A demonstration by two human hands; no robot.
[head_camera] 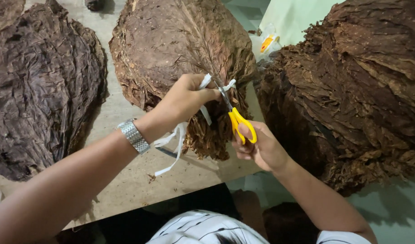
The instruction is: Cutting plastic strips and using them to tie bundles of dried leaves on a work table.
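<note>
Item: bundle of dried brown leaves (185, 49), lying on our bench (135, 180), long axis running away from us, stem end nearest. White tie strip (205, 81) wraps the stem end; loose tails hang down toward the bench edge. Our left hand (185, 99), grip clenched on the strip, pulls it up off the stems. Our right hand (259, 147), grip closed through the handles of yellow scissors (237, 119), comes in from the lower right; blades point up and left, tips at the strip just beside the left fingers. Further leaf piles: dark one left (40, 81), large one right (356, 90). Metal watch (134, 135) on left wrist
</note>
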